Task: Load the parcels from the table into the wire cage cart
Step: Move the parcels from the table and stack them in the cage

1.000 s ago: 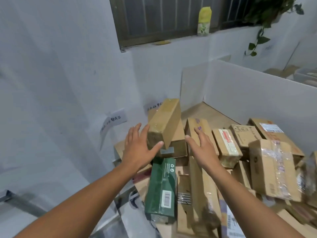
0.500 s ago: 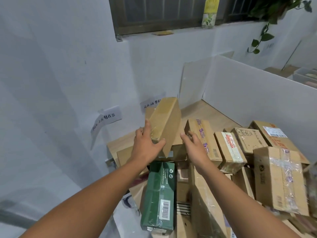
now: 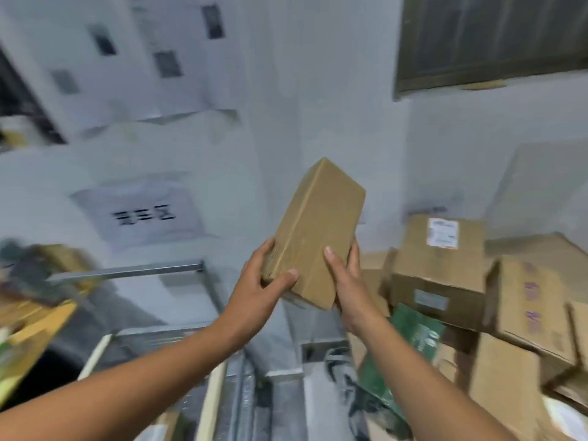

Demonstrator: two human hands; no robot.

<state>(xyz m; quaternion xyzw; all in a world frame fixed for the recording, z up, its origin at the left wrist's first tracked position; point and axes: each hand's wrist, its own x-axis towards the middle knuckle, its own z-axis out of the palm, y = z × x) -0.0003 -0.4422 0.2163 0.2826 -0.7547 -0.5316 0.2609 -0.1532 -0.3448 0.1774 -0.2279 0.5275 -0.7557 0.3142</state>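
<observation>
Cardboard box (image 3: 318,230) gripped at its lower end by my left hand (image 3: 259,286) and right hand (image 3: 348,283), between heaped parcels (image 3: 442,265) and cart (image 3: 127,271); most loading, I judge, remains.

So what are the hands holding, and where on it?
A brown cardboard box, gripped at its lower end: left hand on one side, right hand opposite.

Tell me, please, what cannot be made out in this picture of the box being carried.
Sign: head view, motion blur makes its writing unreadable.
Label on a parcel: head view, blurred, text too small.
Box, lower end: head view, covered by the left hand and right hand.
Cart: head view, only a rail and some mesh show; arms, blur and the bottom edge hide its inside.
</observation>
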